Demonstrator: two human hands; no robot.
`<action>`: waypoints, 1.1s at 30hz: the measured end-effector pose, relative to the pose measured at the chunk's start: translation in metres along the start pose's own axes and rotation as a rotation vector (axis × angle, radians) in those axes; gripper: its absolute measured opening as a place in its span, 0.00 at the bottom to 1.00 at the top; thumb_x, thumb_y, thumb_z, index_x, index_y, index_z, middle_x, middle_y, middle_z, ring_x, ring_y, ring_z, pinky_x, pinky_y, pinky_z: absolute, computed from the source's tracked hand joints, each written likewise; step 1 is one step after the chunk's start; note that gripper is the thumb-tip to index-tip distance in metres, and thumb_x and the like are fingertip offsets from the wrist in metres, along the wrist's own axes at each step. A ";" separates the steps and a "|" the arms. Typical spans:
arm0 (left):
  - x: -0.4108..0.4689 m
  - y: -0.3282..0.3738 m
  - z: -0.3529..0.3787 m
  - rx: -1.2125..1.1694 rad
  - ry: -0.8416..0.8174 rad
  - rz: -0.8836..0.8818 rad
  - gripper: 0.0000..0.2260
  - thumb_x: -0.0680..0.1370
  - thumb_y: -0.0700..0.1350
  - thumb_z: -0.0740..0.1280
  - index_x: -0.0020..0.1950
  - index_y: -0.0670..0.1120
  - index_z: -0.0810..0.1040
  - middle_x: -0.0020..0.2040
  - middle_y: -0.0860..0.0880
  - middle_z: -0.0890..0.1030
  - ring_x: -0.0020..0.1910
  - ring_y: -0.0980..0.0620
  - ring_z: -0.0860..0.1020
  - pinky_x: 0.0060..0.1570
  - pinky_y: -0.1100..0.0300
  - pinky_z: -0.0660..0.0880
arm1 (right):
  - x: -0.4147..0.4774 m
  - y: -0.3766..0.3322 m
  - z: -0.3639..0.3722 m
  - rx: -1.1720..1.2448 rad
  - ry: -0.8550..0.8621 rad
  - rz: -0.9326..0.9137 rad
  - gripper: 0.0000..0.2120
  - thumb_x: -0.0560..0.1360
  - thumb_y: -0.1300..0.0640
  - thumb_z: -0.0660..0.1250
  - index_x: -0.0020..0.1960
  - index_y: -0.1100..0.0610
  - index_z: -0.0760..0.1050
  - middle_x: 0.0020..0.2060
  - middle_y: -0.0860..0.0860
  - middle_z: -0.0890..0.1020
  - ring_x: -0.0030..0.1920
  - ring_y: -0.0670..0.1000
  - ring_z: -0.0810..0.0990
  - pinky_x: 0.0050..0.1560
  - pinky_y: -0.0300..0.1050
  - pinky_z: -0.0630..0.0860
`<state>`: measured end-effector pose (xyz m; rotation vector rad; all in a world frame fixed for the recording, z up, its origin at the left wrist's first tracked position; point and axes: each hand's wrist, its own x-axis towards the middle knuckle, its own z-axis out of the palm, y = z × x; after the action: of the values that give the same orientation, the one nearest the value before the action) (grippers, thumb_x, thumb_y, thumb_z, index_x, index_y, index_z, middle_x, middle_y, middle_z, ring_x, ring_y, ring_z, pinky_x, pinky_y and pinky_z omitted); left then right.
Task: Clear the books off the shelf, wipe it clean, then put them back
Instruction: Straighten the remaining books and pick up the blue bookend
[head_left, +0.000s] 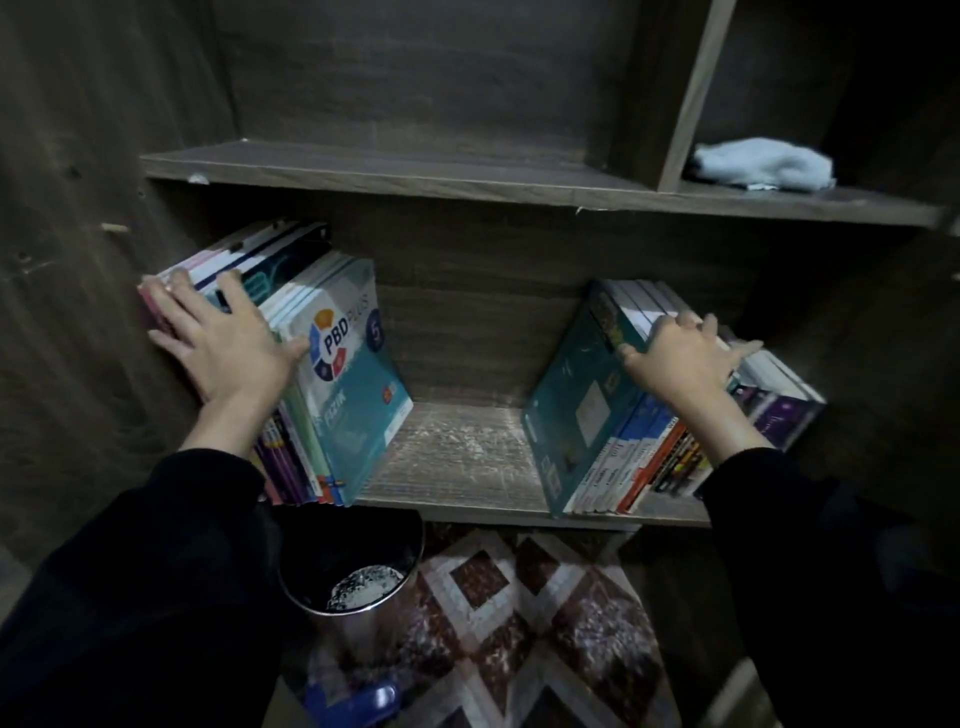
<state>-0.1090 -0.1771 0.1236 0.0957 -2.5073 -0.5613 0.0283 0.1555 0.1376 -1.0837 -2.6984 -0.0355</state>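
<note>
Two groups of books stand on the dusty wooden shelf (457, 452) with a bare gap between them. The left group (343, 374) leans against the cabinet's left wall, a teal and white "PBD Plus" book outermost. My left hand (223, 343) lies spread across the tops of these books, fingers straight and thumb against the front cover. The right group (582, 410) leans to the right, with a teal book on its inner side. My right hand (680, 358) grips the tops of these books, fingers curled over them and thumb on the teal book.
A light blue cloth (763, 163) lies crumpled in the right compartment of the upper shelf (415, 171). Below the shelf stands a round metal bin (358, 566) with a black liner. A blue object (353, 701) lies on the patterned floor (519, 623).
</note>
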 end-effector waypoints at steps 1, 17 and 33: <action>0.000 0.000 0.000 0.001 0.000 0.003 0.40 0.67 0.51 0.77 0.70 0.39 0.60 0.74 0.30 0.50 0.75 0.34 0.44 0.68 0.32 0.51 | 0.001 0.000 0.001 0.008 0.002 -0.022 0.27 0.76 0.41 0.60 0.68 0.58 0.70 0.73 0.56 0.64 0.76 0.57 0.52 0.67 0.76 0.46; -0.002 -0.003 0.002 -0.013 0.033 0.038 0.39 0.68 0.51 0.76 0.69 0.38 0.60 0.74 0.30 0.51 0.75 0.33 0.44 0.69 0.33 0.50 | -0.011 -0.036 0.010 0.257 0.164 -0.192 0.21 0.75 0.54 0.64 0.65 0.63 0.70 0.63 0.60 0.72 0.65 0.62 0.68 0.66 0.55 0.63; -0.001 -0.007 0.005 -0.033 0.068 0.101 0.38 0.68 0.52 0.76 0.70 0.38 0.61 0.74 0.31 0.53 0.74 0.32 0.45 0.72 0.41 0.47 | 0.003 -0.083 -0.027 0.590 -0.250 -0.062 0.13 0.66 0.53 0.72 0.47 0.60 0.78 0.48 0.57 0.80 0.48 0.60 0.80 0.40 0.47 0.76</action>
<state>-0.1116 -0.1816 0.1162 -0.0240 -2.4206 -0.5484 -0.0249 0.0939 0.1702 -0.8570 -2.6641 0.8779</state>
